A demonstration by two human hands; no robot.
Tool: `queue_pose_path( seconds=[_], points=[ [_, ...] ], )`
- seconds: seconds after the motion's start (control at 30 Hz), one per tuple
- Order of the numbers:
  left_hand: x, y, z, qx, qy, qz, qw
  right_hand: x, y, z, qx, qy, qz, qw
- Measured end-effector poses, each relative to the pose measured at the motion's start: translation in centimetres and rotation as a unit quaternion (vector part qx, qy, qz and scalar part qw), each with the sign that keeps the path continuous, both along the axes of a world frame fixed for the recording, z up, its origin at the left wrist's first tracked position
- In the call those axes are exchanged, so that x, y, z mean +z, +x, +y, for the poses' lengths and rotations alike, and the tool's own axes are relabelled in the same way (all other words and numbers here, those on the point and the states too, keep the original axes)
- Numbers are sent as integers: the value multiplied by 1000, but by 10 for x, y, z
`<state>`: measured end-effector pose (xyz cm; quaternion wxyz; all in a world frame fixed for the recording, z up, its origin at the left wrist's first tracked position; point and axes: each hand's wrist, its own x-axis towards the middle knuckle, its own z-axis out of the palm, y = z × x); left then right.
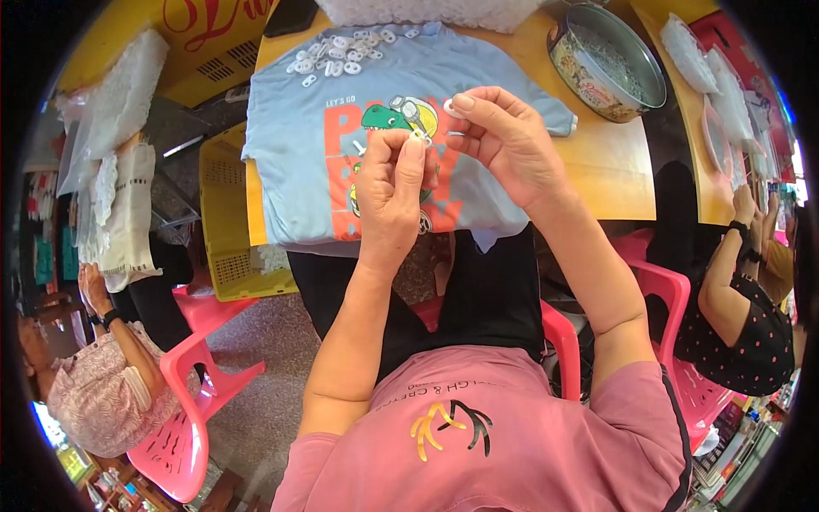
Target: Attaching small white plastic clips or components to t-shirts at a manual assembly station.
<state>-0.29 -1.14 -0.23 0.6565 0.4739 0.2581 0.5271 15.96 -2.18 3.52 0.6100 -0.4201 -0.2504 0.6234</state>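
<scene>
My left hand (394,183) is closed, with a small white plastic piece (418,136) pinched between thumb and forefinger. Just right of it and slightly higher, my right hand (512,145) pinches another small white piece (451,108) between its thumb and forefinger. The two pieces are apart. Both hands are raised over a light blue T-shirt (290,141) with a dinosaur print, which lies spread across the table. A loose pile of small white oval pieces with holes (341,55) rests on the shirt's far left part.
A round metal tin (597,90) with small clear bits inside stands far right on the wooden table (618,183). Large translucent bags (426,10) lie at the far edge. A yellow crate (223,213) is at the left. Other people sit on either side, near pink chairs (192,401).
</scene>
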Motion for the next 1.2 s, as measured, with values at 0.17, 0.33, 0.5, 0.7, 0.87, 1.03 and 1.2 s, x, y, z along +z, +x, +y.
queue_pose_path(
  seconds=[0.17,0.33,0.5,0.7,0.87,1.03,1.2],
  points=[
    [-1,2,0,24,16,8,1000,5,-15,-7,-19,8,-12,1000],
    [-3,1,0,31,27,58,997,4,-12,-7,-17,5,-84,996],
    [-1,1,0,37,38,79,995,-1,-10,-7,48,5,-46,998],
    [4,0,-2,11,7,36,999,-1,-11,-10,58,-3,-24,998],
    [0,0,0,24,21,40,999,1,-13,-11,56,6,-28,998],
    [4,2,-3,35,27,61,997,3,-18,-14,0,53,-160,986],
    [3,2,-2,41,29,76,996,1,-20,-15,-16,73,-209,975]
  ],
)
